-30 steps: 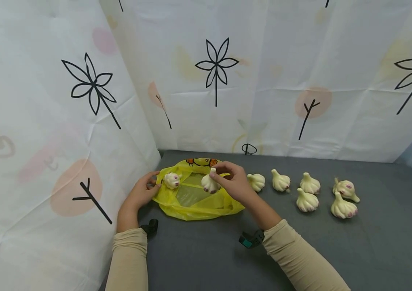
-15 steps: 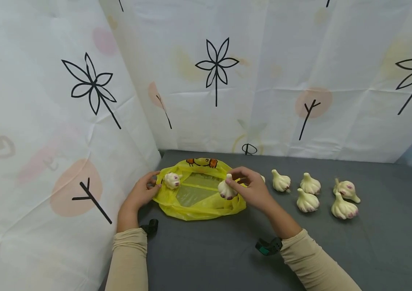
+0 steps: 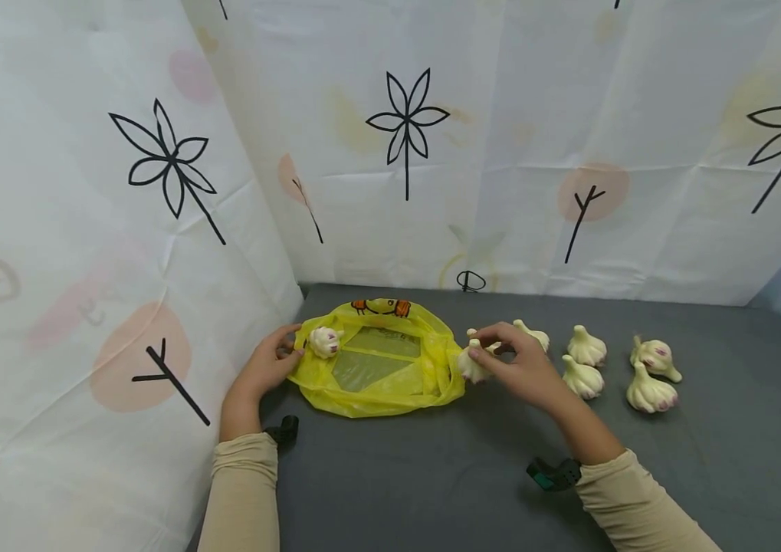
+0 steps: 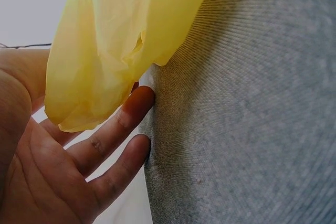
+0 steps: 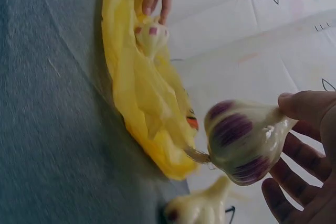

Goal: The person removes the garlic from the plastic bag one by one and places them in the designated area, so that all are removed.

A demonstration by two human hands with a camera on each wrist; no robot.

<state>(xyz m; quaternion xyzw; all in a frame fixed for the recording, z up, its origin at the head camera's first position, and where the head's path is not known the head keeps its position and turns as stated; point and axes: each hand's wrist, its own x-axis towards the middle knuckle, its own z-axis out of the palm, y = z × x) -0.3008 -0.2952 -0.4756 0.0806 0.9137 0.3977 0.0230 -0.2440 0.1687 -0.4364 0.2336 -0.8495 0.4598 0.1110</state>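
Note:
My right hand (image 3: 524,372) pinches a white garlic bulb (image 3: 473,366) by its neck, just right of the yellow plastic bag (image 3: 369,403). The right wrist view shows purple patches and roots on this held garlic bulb (image 5: 241,142). Its lower side is apart from the bag there. At the bag's left rim, my left hand (image 3: 267,362) holds the plastic between thumb and fingers; some fingers are hidden behind it. In the left wrist view the bag (image 4: 105,51) hangs by the lower fingers. One garlic bulb (image 3: 324,342) lies inside the bag at the left.
Several more garlic bulbs lie on the grey table (image 3: 390,475) to the right, among them a bulb (image 3: 585,346) and a bulb (image 3: 651,389). Another is partly covered by my right hand. A patterned white cloth (image 3: 500,192) walls the back and left.
My right hand has moved right with the garlic bulb, from above the bag's opening to beyond its right edge. The left hand and the bag have stayed about where they were.

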